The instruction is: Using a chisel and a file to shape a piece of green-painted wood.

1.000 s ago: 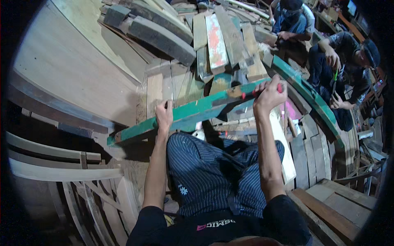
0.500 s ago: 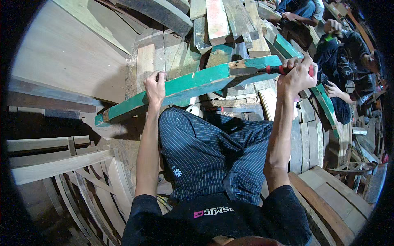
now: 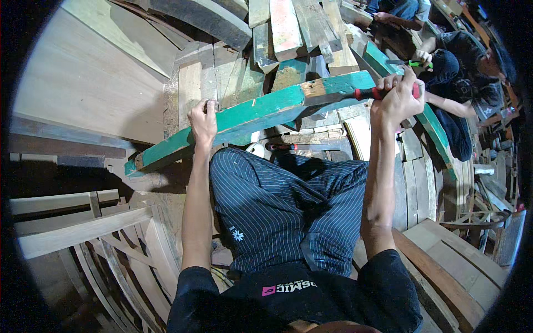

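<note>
I see a long green plank (image 3: 261,114) lying across the person's lap, running from low on the person's left up toward the right, with worn paint and a bare wood patch near its upper end. My left hand (image 3: 203,119) sits on the plank's upper edge near its lower half, fingers curled over the edge and closed on the wood. My right hand (image 3: 397,99) is at the plank's upper end, clenched into a fist around a red handle (image 3: 367,92) that pokes out toward the plank; I cannot tell what tool it belongs to, since the working end is hidden against the wood. Just below the plank are the striped trousers (image 3: 283,205) of the seated person. Behind the plank, farther from the person, lies a heap of scrap boards (image 3: 288,33) in mixed colours. To the right of the plank's upper end, another person (image 3: 461,83) in dark clothes sits holding a small green tool (image 3: 413,63). Left of the plank's lower end stand pale curved wooden frames (image 3: 83,233).
</note>
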A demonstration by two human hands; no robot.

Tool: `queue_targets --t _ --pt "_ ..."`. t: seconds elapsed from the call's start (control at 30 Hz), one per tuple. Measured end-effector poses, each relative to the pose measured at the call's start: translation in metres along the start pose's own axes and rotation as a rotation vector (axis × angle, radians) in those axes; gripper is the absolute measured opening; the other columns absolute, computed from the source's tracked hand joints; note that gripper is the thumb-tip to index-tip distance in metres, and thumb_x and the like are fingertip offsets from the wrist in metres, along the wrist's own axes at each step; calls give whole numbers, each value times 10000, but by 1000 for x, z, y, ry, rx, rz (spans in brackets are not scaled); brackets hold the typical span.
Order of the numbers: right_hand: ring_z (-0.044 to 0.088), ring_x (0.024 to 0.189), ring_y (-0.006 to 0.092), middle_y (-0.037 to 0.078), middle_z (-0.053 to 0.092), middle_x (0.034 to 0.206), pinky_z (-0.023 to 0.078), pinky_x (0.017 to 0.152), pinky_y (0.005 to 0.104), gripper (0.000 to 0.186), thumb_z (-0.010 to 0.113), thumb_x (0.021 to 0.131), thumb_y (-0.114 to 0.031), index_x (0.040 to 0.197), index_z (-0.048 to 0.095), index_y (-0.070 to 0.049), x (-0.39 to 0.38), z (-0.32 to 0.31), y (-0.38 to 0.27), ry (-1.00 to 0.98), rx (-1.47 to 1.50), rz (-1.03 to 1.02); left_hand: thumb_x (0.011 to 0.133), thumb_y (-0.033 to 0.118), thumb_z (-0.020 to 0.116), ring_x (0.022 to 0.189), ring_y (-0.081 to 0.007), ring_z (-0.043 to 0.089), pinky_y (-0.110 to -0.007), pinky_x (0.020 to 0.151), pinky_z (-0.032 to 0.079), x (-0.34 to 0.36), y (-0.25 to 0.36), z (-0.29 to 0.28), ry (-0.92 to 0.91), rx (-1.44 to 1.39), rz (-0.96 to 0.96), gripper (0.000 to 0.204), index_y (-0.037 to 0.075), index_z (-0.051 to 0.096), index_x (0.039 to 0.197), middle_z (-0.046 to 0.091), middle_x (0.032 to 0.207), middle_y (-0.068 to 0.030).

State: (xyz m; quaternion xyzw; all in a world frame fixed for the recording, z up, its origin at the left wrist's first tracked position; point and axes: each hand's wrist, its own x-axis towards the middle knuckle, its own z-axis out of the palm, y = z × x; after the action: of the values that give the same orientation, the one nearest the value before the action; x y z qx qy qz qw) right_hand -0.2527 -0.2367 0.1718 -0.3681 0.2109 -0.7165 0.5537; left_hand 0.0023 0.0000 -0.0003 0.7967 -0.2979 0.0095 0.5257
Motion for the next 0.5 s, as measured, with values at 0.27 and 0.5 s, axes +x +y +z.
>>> queue_targets --t 0.27,0.5 --pt "463 481 57 -9 462 589 334 424 222 248 590 913 -44 714 443 -63 -2 -12 25 83 -379 -286 949 174 505 668 -187 582 -336 634 457 -5 -20 2 -55 -75 -66 305 -82 659 891 655 750 -116" --pt "433 386 69 7 444 505 321 355 245 283 554 968 -98 754 371 -67 -21 -5 -11 13 -109 -147 902 217 469 667 -317 586 -424 667 427 -3 -15 12 -38 75 62 338 -75 628 843 611 729 -199"
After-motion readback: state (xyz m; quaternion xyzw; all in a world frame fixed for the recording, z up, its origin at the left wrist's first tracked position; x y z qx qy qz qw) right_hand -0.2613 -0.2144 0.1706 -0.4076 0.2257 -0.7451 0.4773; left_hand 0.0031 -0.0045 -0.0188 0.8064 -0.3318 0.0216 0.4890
